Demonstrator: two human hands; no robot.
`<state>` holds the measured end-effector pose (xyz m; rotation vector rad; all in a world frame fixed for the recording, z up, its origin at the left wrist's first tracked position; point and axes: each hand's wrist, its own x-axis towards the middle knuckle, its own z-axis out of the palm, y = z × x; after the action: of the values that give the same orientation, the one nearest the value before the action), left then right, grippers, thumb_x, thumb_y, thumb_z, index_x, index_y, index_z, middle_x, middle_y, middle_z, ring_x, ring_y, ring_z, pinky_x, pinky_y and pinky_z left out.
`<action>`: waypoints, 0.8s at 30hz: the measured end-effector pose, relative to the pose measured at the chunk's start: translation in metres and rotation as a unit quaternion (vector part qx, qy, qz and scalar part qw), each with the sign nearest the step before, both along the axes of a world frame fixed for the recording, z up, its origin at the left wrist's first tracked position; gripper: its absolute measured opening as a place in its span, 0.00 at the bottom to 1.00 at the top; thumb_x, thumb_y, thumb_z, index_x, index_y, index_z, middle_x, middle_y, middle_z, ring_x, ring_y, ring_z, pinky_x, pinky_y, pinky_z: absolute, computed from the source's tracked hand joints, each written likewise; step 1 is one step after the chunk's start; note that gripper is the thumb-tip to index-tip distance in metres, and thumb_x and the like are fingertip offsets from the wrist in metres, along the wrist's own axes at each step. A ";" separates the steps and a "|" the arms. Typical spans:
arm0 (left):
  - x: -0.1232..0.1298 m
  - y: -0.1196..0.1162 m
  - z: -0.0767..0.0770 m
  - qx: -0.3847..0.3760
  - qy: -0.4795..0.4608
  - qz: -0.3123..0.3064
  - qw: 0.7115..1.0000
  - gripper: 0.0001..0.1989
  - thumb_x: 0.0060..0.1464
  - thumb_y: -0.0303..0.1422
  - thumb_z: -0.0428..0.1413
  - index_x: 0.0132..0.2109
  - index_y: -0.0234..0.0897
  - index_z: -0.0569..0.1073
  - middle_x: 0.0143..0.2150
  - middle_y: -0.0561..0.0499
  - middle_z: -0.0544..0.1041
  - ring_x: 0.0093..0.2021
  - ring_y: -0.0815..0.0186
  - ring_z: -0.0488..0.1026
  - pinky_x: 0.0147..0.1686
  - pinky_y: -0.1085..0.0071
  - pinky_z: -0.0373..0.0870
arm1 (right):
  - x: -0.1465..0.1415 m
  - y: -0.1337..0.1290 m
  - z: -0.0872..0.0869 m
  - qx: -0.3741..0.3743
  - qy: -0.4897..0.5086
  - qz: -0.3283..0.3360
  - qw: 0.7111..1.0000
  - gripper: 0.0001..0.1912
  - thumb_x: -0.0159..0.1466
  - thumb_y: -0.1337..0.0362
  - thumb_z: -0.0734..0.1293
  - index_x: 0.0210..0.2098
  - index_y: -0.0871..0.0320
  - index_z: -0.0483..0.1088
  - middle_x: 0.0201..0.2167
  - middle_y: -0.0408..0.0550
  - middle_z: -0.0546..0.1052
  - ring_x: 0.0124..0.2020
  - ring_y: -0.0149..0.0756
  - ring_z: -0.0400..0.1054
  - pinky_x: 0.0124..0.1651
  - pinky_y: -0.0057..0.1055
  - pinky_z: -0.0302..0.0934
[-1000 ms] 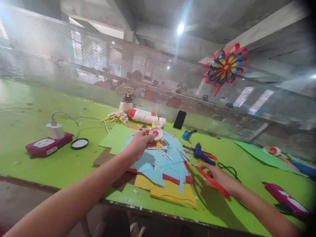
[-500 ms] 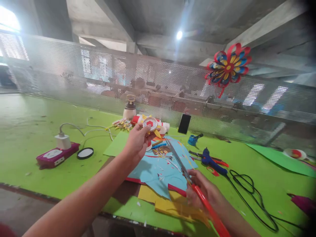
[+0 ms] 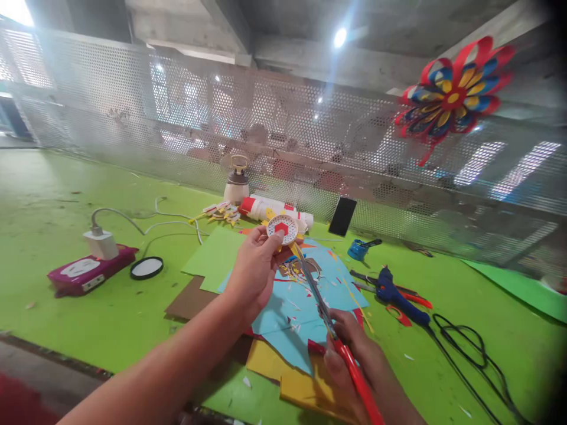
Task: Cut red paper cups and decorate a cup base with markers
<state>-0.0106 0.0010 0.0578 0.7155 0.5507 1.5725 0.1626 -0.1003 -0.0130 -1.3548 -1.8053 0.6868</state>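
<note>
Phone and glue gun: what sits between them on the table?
A small blue pot stands between the phone and the glue gun, seen in the head view.

- two hands: left hand (image 3: 253,268) and right hand (image 3: 354,354)
- two pairs of scissors (image 3: 349,363)
- one dotted disc (image 3: 282,229)
- one glue gun (image 3: 398,301)
- one phone (image 3: 342,216)
- one purple power strip (image 3: 84,274)
- one white plug (image 3: 101,244)
- one black-rimmed disc (image 3: 146,268)
- one blue pot (image 3: 357,250)
- one handled flask (image 3: 236,190)
- one big paper flower (image 3: 452,99)
</note>
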 end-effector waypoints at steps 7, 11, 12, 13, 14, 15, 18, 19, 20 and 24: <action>0.001 -0.003 -0.004 0.020 0.002 -0.004 1.000 0.07 0.55 0.26 0.58 0.41 0.34 0.69 0.40 0.46 0.79 0.39 0.61 0.81 0.42 0.66 0.75 | 0.003 -0.001 -0.004 0.017 0.004 0.002 1.000 0.23 0.65 0.45 0.60 0.52 0.52 0.63 0.25 0.41 0.68 0.25 0.34 0.59 0.27 0.29 0.54; 0.001 -0.003 -0.006 0.023 0.001 -0.005 1.000 0.10 0.53 0.27 0.60 0.41 0.34 0.69 0.39 0.46 0.80 0.40 0.60 0.81 0.42 0.66 0.75 | 0.005 -0.002 -0.006 0.013 -0.001 0.000 1.000 0.24 0.65 0.43 0.60 0.51 0.52 0.63 0.24 0.40 0.66 0.25 0.34 0.58 0.29 0.29 0.54; 0.001 -0.003 -0.006 0.022 -0.002 -0.004 1.000 0.10 0.52 0.26 0.60 0.42 0.34 0.69 0.39 0.46 0.80 0.40 0.60 0.81 0.41 0.66 0.75 | 0.006 -0.002 -0.007 0.012 -0.002 -0.001 1.000 0.24 0.65 0.42 0.60 0.51 0.52 0.63 0.24 0.40 0.65 0.25 0.34 0.57 0.29 0.29 0.53; 0.002 -0.003 -0.006 0.021 -0.005 -0.004 1.000 0.10 0.52 0.26 0.60 0.41 0.34 0.68 0.39 0.46 0.80 0.40 0.60 0.80 0.41 0.66 0.75 | 0.006 -0.002 -0.008 0.012 -0.004 -0.004 1.000 0.25 0.65 0.42 0.60 0.52 0.51 0.63 0.24 0.39 0.64 0.25 0.34 0.57 0.28 0.29 0.53; 0.002 -0.003 -0.006 0.020 -0.008 -0.004 1.000 0.10 0.53 0.26 0.60 0.41 0.34 0.68 0.39 0.46 0.80 0.39 0.60 0.80 0.41 0.66 0.75 | 0.006 -0.002 -0.008 0.013 -0.005 -0.006 1.000 0.25 0.65 0.42 0.59 0.52 0.51 0.63 0.24 0.39 0.64 0.24 0.34 0.56 0.28 0.29 0.52; 0.002 -0.003 -0.006 0.019 -0.010 -0.003 1.000 0.09 0.53 0.25 0.59 0.41 0.34 0.68 0.39 0.46 0.80 0.39 0.61 0.80 0.41 0.66 0.75 | 0.006 -0.002 -0.009 0.016 -0.005 -0.008 1.000 0.25 0.65 0.41 0.59 0.52 0.51 0.62 0.24 0.39 0.64 0.24 0.33 0.55 0.28 0.29 0.52; 0.003 -0.005 -0.004 0.011 -0.012 0.000 1.000 0.09 0.54 0.25 0.59 0.42 0.34 0.68 0.38 0.46 0.80 0.38 0.61 0.80 0.41 0.67 0.75 | 0.005 -0.002 -0.011 0.020 0.001 -0.013 1.000 0.26 0.65 0.40 0.59 0.52 0.51 0.63 0.24 0.39 0.64 0.24 0.33 0.56 0.28 0.29 0.53; 0.003 -0.005 -0.004 0.007 -0.012 0.002 1.000 0.09 0.54 0.25 0.59 0.42 0.34 0.68 0.38 0.46 0.80 0.38 0.62 0.80 0.40 0.68 0.75 | 0.005 -0.002 -0.012 0.019 0.006 -0.014 1.000 0.26 0.65 0.40 0.59 0.51 0.51 0.63 0.24 0.39 0.65 0.23 0.33 0.57 0.28 0.29 0.53; 0.003 -0.005 -0.003 0.004 -0.011 0.004 1.000 0.09 0.54 0.25 0.59 0.42 0.34 0.68 0.38 0.46 0.80 0.37 0.62 0.80 0.40 0.68 0.75 | 0.004 -0.002 -0.012 0.019 0.011 -0.015 1.000 0.26 0.64 0.40 0.59 0.51 0.52 0.63 0.24 0.39 0.65 0.23 0.33 0.58 0.28 0.29 0.53; 0.002 -0.004 -0.003 -0.005 -0.015 0.007 1.000 0.09 0.54 0.24 0.58 0.43 0.33 0.68 0.37 0.47 0.80 0.36 0.63 0.80 0.39 0.70 0.75 | 0.002 -0.003 -0.013 0.026 0.023 -0.029 0.999 0.27 0.64 0.40 0.59 0.52 0.52 0.62 0.24 0.39 0.65 0.23 0.33 0.57 0.27 0.29 0.52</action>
<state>-0.0085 -0.0033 0.0545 0.6813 0.5412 1.5899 0.1646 -0.1029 -0.0263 -1.3409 -1.7284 0.6312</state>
